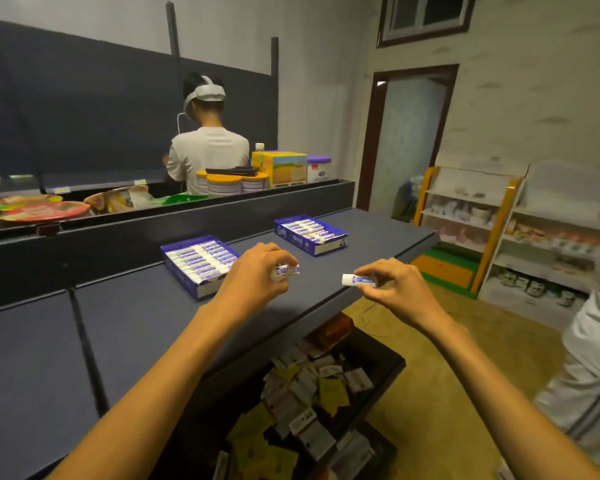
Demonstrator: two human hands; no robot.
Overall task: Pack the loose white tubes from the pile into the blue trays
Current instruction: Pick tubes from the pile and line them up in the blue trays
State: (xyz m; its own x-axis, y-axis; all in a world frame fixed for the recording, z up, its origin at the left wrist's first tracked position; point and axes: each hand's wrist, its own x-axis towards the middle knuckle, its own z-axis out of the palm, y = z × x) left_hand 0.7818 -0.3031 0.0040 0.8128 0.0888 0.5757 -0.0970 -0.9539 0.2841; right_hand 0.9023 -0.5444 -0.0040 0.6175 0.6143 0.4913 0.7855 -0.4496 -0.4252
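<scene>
Black bin (378,362) of small packets at the bottom centre, both my hands above it over the grey shelf (125,317).

My left hand (253,275) pinches a white tube (286,270) beside the nearer blue tray (199,263), mid-frame; my right hand (392,285) pinches another tube (357,279). A second tray (310,234) sits further back, both nearly full.

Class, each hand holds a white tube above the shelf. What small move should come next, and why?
Probably the left hand should carry its tube left and lay it into the near blue tray. That tray sits right beside the hand, closer than the far tray. The right hand pinches another tube and can follow.
</scene>
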